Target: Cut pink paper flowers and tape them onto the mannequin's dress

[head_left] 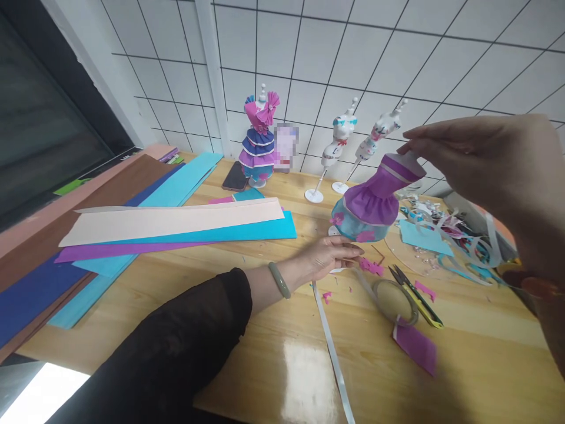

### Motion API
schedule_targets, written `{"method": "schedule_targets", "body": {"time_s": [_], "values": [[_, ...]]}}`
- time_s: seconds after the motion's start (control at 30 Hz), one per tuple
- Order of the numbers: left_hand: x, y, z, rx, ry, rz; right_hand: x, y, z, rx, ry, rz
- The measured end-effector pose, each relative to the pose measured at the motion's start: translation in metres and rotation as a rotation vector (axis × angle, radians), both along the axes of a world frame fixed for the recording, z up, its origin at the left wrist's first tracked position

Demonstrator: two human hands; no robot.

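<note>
Wooden table (273,330): occupied at its left by overlapping paper sheets (176,221) in brown, blue, pink and purple. Right hand (489,153): raised at the right, wrist bent, fingers pointed left; the top of the purple-dressed form is pinched between thumb and fingertips. Left hand (329,259): reached in low from the left, palm partly upturned, fingers loosely curled beneath the skirt; whether the stand is gripped cannot be told. Purple-dressed form (375,203): tilted, top to the right, located between the hands. A tiered-dress form (258,141) and two white forms (341,132) are stood behind, near the tiled wall. Ribbon roll (395,301) and scissors (415,294) are laid together, near a purple scrap (415,347). Bangle (279,280): worn on the left wrist.
</note>
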State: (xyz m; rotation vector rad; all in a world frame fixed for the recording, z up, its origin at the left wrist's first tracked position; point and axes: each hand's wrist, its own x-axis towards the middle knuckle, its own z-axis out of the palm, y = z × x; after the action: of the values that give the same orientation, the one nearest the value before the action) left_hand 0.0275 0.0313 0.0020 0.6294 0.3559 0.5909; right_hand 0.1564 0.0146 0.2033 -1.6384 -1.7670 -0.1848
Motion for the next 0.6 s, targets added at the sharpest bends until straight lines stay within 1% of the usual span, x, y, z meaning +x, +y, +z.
{"method": "schedule_targets", "body": {"time_s": [0.17,0.23,0.37,0.53,0.6], "values": [[-0.002,0.003,-0.003,-0.008,-0.091,-0.026,0.001,-0.002,-0.001,0.06,-0.112,-0.086],[-0.003,0.005,-0.003,-0.024,-0.116,-0.043,0.002,-0.003,-0.003,0.084,-0.154,-0.097],[-0.003,0.006,-0.002,-0.049,-0.106,-0.035,0.002,-0.004,-0.006,0.075,-0.117,-0.12],[-0.002,0.007,-0.005,-0.03,-0.079,-0.022,0.002,-0.008,-0.009,0.07,-0.07,-0.131],[-0.002,0.008,-0.007,-0.024,-0.082,-0.022,0.003,-0.012,-0.011,0.067,-0.037,-0.097]]}}
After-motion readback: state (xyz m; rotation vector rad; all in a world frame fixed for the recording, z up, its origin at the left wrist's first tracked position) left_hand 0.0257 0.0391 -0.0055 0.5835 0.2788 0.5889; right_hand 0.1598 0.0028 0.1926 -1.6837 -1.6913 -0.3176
